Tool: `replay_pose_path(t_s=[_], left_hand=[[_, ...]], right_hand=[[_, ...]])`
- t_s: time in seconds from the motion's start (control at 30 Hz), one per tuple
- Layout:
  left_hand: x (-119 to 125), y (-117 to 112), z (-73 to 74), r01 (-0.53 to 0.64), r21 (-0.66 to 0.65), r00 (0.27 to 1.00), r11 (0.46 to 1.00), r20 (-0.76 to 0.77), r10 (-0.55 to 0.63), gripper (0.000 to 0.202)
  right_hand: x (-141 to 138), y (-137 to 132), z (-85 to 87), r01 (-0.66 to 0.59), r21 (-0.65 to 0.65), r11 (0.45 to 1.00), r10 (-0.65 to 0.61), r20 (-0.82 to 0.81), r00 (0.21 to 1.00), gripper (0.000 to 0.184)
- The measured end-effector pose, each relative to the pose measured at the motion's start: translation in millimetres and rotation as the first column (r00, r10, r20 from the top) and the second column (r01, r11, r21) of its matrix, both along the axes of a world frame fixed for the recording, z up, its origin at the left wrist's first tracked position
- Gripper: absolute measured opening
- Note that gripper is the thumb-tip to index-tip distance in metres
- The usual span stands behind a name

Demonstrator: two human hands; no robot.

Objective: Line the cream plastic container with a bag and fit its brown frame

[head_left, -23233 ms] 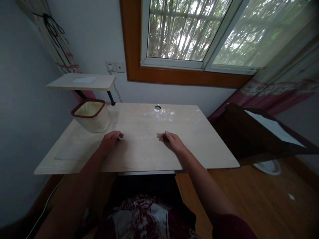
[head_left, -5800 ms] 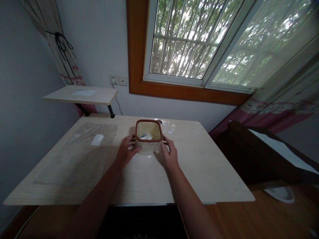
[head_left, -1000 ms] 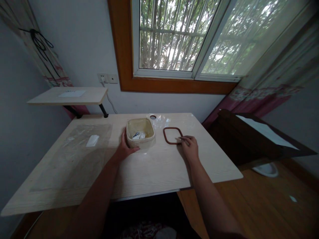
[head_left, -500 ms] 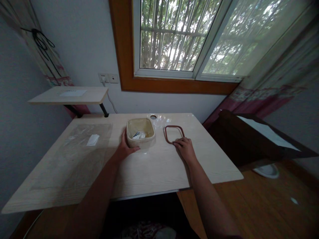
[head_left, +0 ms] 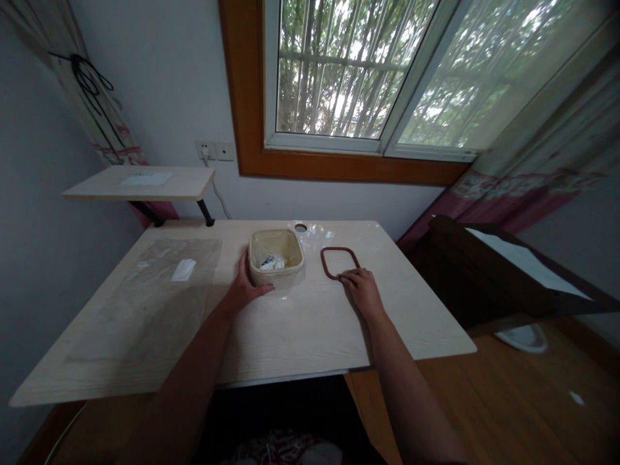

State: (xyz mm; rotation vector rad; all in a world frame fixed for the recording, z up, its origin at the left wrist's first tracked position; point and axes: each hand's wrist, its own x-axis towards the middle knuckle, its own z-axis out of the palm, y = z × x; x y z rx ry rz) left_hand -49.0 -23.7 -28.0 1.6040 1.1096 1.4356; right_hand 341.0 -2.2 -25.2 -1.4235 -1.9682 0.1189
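Observation:
A cream plastic bin [head_left: 256,279], square with rounded corners, stands upright on the table. White crumpled stuff [head_left: 274,261] lies inside it, too small to name. My left hand [head_left: 243,289] is wrapped round the bin's left and near sides, thumb along the front. To the right of the bin is a reddish-brown ring [head_left: 323,261] shaped as a rounded square. The fingers of my right hand [head_left: 362,287] are closed on its near right corner, partly covering it. The ring looks flat on the tabletop.
The pale wooden table [head_left: 300,336] has a clear plastic sheet [head_left: 140,310] with a white paper piece [head_left: 184,270] on its left. A raised shelf [head_left: 145,183] stands at the back left. Behind the bin is a round hole [head_left: 301,228]. Dark furniture [head_left: 450,278] is at the right.
The ring, slightly raised with a shadow beside it before, now looks down flat on the table. My left hand stays on the bin. The camera view has shifted slightly.

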Motion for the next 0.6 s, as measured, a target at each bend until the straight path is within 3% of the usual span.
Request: replay_pose_path(t_s=[0.6], left_hand=[[-1.3, 2.1, -4.6, -0.002, 0.007, 1.0, 1.0, -0.005, 0.002, 0.138]], right_hand=[[2.0, 1.9, -3.1, 0.009, 0.037, 0.999, -0.009, -0.013, 1.0, 0.031]])
